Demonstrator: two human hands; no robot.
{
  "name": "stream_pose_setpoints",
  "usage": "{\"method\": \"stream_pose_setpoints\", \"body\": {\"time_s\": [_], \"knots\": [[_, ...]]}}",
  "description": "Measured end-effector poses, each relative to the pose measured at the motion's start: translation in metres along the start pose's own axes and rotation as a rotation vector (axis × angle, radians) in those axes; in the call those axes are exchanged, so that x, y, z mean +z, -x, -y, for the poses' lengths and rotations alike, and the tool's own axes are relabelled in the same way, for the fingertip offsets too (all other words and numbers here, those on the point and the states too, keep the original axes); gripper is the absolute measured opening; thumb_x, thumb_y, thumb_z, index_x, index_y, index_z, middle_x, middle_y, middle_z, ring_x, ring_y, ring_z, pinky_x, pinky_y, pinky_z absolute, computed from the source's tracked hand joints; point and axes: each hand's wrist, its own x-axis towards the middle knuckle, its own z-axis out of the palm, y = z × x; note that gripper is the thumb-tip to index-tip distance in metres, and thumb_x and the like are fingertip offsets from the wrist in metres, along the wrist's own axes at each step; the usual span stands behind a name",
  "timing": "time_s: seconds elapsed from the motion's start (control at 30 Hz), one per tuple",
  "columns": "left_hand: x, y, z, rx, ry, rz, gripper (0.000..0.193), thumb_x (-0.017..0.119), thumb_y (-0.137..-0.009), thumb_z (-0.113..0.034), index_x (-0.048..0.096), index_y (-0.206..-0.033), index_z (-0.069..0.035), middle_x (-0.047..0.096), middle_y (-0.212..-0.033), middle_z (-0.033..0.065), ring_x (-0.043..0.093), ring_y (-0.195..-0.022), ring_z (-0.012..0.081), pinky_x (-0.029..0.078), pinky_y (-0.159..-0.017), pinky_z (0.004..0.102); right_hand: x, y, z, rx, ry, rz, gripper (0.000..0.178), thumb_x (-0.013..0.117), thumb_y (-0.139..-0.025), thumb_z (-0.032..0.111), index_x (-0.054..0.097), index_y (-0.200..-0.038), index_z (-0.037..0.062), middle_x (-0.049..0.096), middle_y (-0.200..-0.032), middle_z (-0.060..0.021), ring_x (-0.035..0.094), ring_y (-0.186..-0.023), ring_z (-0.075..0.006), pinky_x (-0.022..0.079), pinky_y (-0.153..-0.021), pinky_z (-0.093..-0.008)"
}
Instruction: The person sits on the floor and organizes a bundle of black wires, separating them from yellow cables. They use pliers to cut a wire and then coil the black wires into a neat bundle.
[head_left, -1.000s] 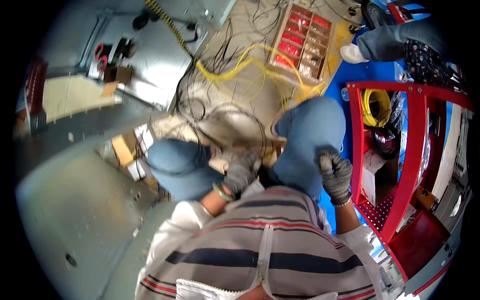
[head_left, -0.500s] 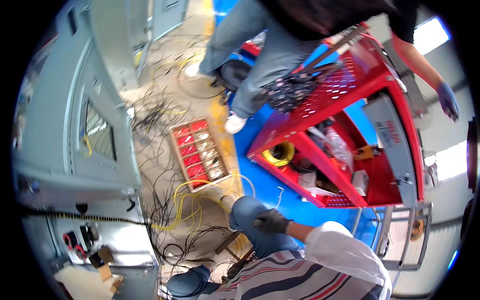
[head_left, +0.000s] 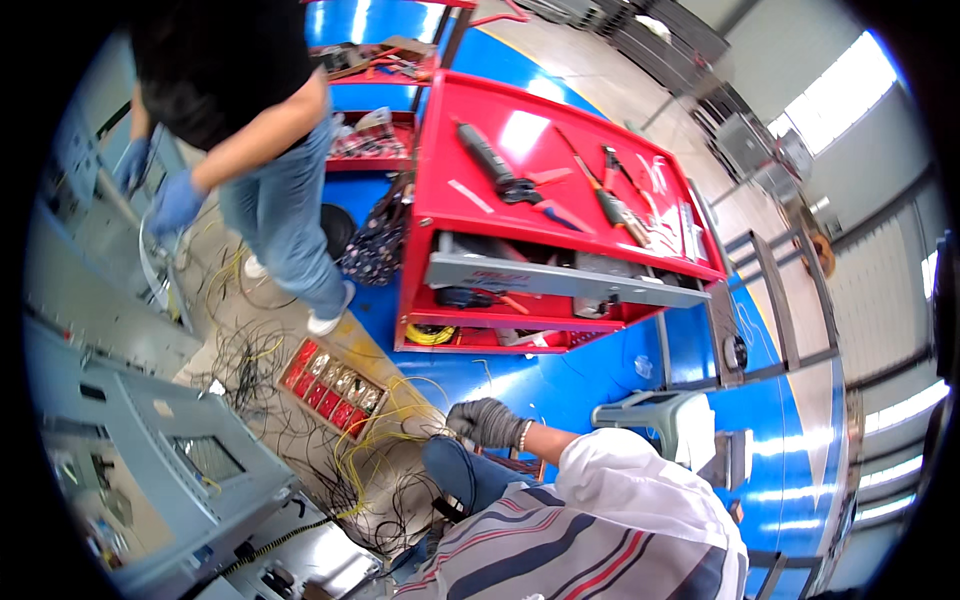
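My right hand (head_left: pixel 490 423), in a grey knitted glove, is over my bent knee (head_left: pixel 450 465). Its fingers are curled together, and whatever they may hold is too small to make out. Thin yellow wires (head_left: pixel 352 470) run across the floor close to its fingertips. I cannot make out my left hand; the striped apron (head_left: pixel 570 545) covers that area. Beyond the knee, a wooden compartment box (head_left: pixel 375 402) of small red and pale metallic parts lies on the floor among black wires.
A red tool cart (head_left: pixel 480 100) with pliers and power tools on top has a grey drawer (head_left: pixel 560 275) pulled out. Grey cabinets (head_left: pixel 150 420) stand to the left. Another person (head_left: pixel 285 230) in blue gloves is at the far left. A green-grey stool (head_left: pixel 650 415) stands right.
My view has swung right, bringing the cart top and stool into sight. The other person now appears at the left, both gloved hands near a cabinet. My right hand has moved toward the knee's far side.
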Motion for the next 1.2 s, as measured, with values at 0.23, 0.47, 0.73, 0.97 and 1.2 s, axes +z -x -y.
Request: {"method": "stream_pose_setpoints", "body": {"time_s": [0.23,0.47,0.73,0.97,1.2], "knots": [[-0.015,-0.008,-0.070,-0.009,-0.080,0.064,0.030,0.044,-0.087,-0.031,0.054,-0.105,-0.009,0.056,-0.098,0.0188,0.052,-0.096,0.0350,0.035,-0.085,0.0454,-0.163,0.055,0.002,0.046,0.253,-0.731,0.015,0.055,-0.080,0.019,0.059,-0.084,0.0051,0.059,-0.073,-0.0169,0.058,-0.066,-0.0337,0.047,-0.058,-0.0378],[-0.010,-0.023,-0.094,-0.051,-0.149,0.139,0.030,0.044,-0.087,-0.031,0.053,-0.105,-0.009,0.056,-0.098,0.0189,0.052,-0.096,0.0351,0.035,-0.085,0.0452,-0.308,0.112,-0.066,0.513,0.334,-1.420,0.018,0.056,-0.082,0.022,0.062,-0.086,0.0056,0.060,-0.077,-0.0186,0.060,-0.071,-0.0313,0.047,-0.063,-0.0348],[-0.006,-0.038,-0.103,-0.100,-0.170,0.167,0.030,0.044,-0.087,-0.032,0.053,-0.105,-0.009,0.057,-0.098,0.0190,0.052,-0.096,0.0351,0.036,-0.084,0.0449,-0.407,0.105,-0.132,0.908,0.716,-0.844,0.020,0.062,-0.077,0.026,0.064,-0.093,0.0146,0.064,-0.085,-0.0115,0.061,-0.083,-0.0260,0.046,-0.075,-0.0365],[-0.003,-0.042,-0.108,-0.124,-0.170,0.171,0.031,0.044,-0.087,-0.032,0.053,-0.106,-0.008,0.057,-0.098,0.0190,0.052,-0.096,0.0352,0.037,-0.084,0.0447,-0.421,0.086,-0.164,0.913,0.739,-0.603,0.022,0.065,-0.072,0.022,0.063,-0.093,0.0157,0.063,-0.080,-0.0137,0.061,-0.079,-0.0281,0.046,-0.071,-0.0390],[-0.003,-0.041,-0.111,-0.127,-0.161,0.165,0.031,0.044,-0.087,-0.032,0.053,-0.106,-0.008,0.057,-0.098,0.0191,0.053,-0.096,0.0352,0.037,-0.083,0.0445,-0.429,0.124,-0.205,0.867,0.329,-1.212,0.023,0.061,-0.073,0.017,0.059,-0.094,0.0058,0.063,-0.087,-0.0150,0.061,-0.081,-0.0279,0.046,-0.074,-0.0362]]}}
